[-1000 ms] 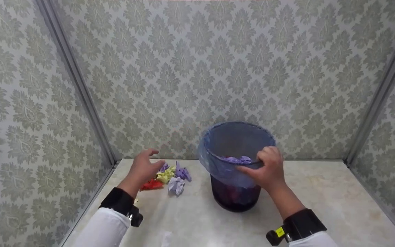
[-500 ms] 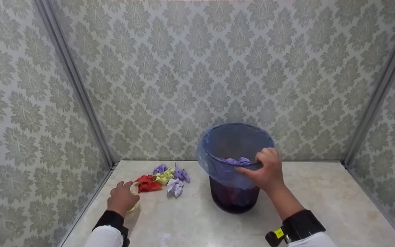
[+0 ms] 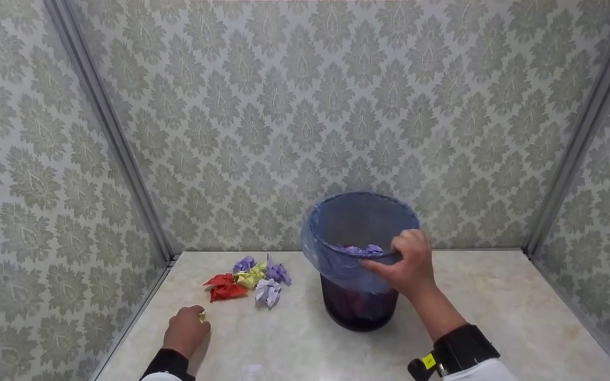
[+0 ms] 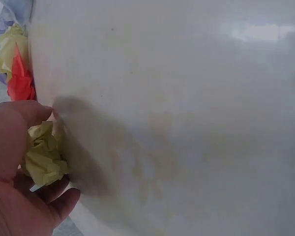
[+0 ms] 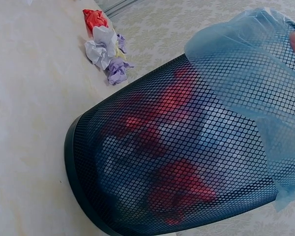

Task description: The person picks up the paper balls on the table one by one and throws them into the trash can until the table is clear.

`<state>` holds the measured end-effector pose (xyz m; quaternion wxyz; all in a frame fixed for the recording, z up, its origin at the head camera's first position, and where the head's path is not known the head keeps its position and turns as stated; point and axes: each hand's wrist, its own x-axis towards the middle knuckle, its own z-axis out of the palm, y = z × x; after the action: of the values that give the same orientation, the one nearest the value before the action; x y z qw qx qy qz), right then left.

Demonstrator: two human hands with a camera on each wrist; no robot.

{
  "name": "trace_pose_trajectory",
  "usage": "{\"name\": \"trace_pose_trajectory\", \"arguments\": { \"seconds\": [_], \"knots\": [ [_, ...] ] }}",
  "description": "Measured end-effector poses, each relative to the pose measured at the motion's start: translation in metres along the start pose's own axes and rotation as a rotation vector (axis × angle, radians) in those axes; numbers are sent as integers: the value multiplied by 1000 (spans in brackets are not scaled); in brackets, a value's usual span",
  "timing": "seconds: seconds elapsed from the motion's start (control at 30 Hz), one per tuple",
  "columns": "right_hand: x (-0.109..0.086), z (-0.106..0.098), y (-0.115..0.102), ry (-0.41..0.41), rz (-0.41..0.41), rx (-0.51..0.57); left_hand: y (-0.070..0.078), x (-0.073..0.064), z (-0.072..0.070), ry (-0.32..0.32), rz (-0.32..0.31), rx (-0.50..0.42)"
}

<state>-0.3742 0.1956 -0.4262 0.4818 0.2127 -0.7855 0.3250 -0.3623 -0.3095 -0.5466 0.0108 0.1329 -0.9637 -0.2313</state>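
Note:
My left hand (image 3: 186,332), low over the table's left part, holds a crumpled yellow paper ball (image 4: 45,156) between thumb and curled fingers. The head view shows only a sliver of that ball. Toward the right, my right hand (image 3: 411,263) grips the near rim of a dark mesh wastebasket (image 3: 359,306), thumb outside. A translucent blue bag (image 5: 236,61) lines the basket and folds over its rim. Through the mesh in the right wrist view, red and pale crumpled papers show inside. Purple paper (image 3: 363,249) tops them.
Left of the basket lies a cluster of crumpled papers: red (image 3: 224,287), yellow (image 3: 252,275), white (image 3: 268,292), and purple (image 3: 277,272). A small white patch (image 3: 253,369) shows near the table's front. Patterned walls (image 3: 305,121) stand behind and at both sides.
My left hand has come down and left, from above the paper cluster to the yellow ball nearer me, and now holds it. The right hand keeps its grip on the rim.

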Motion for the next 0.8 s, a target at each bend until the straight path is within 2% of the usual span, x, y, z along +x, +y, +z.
{"name": "trace_pose_trajectory", "arguments": {
  "seconds": [0.13,0.3,0.4,0.5,0.63,0.8],
  "knots": [
    [1,-1,-1,13,-9,0,0,-3,2,14,-5,-4],
    [0,0,-2,9,-8,2,-1,-7,1,-38,-30,-52],
    [-1,1,-2,16,-16,-4,0,-9,-3,-56,-1,-73],
    [-1,1,-1,21,-24,-9,3,-9,-9,-32,53,-79],
    [0,0,-1,21,-23,-5,15,-7,-17,-16,81,-131],
    [0,0,0,15,-25,1,42,-13,-29,-20,88,-223]
  ]
}}
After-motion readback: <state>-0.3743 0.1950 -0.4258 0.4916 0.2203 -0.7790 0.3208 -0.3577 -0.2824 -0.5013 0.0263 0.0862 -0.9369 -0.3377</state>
